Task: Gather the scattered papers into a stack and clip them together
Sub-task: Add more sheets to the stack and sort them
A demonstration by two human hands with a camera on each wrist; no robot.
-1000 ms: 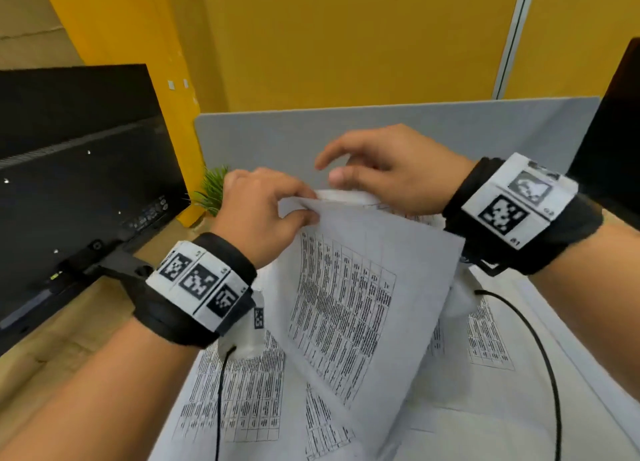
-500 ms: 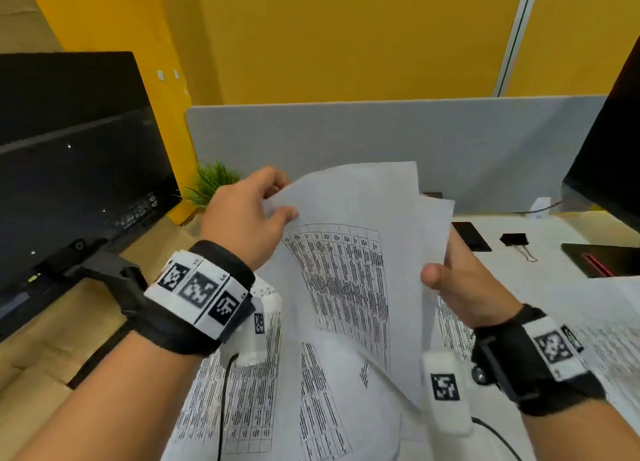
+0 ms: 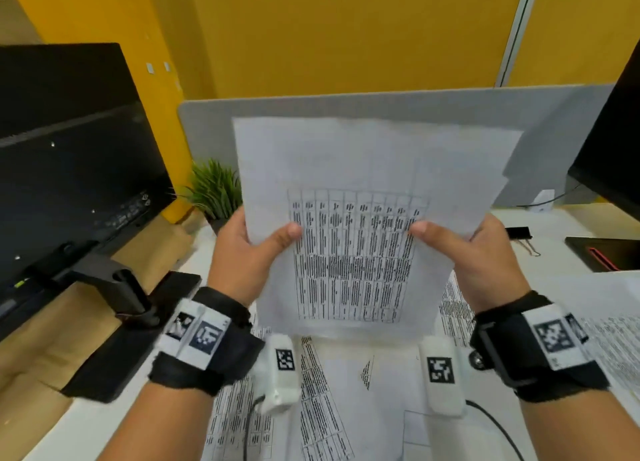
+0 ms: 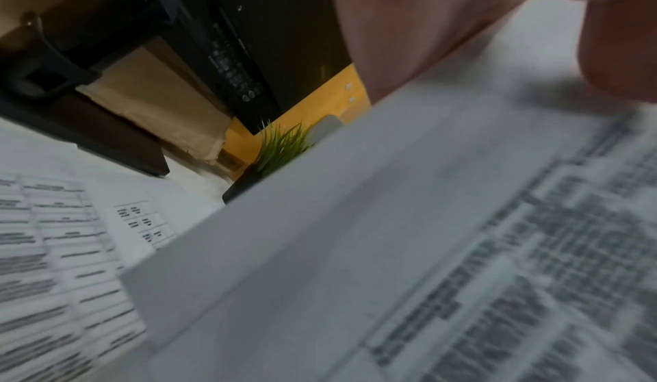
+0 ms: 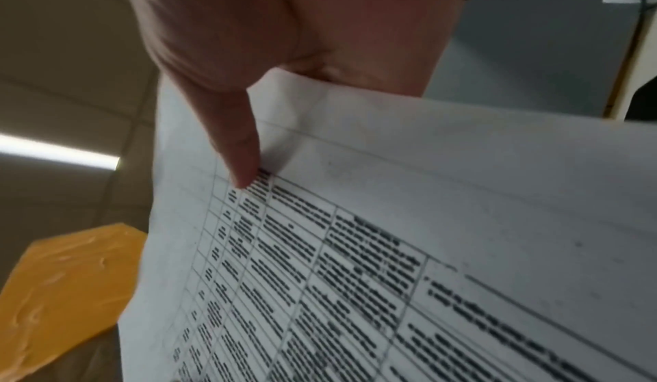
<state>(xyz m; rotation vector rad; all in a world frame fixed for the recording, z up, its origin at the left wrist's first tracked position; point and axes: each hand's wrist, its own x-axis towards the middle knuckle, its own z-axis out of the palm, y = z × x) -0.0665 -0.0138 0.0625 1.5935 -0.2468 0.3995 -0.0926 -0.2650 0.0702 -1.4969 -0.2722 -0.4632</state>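
I hold a few printed sheets [image 3: 353,183] upright in front of me, a dark table printed on the front one. My left hand [image 3: 249,249] pinches their left edge, thumb on the front. My right hand [image 3: 481,256] pinches the right edge the same way. The sheets are not squared: one corner juts out at the upper right. The left wrist view shows the held paper [image 4: 426,233] under my thumb; in the right wrist view my thumb [image 5: 234,146] presses on the printed sheet [image 5: 391,247]. More printed papers [image 3: 322,408] lie scattered on the white desk below. A black binder clip [image 3: 519,233] lies at right.
A black monitor [image 3: 69,155] and its stand [image 3: 117,294] fill the left side. A small green plant [image 3: 214,190] stands by the grey divider [image 3: 381,107]. Another dark screen [image 3: 616,155] and a black item with a red stripe [image 3: 606,252] sit at right. Further papers [image 3: 606,322] lie at the right.
The sheets have been lifted off the desk and turned upright to face me. My right hand moved from the top edge to the right edge; both thumbs now sit on the front.
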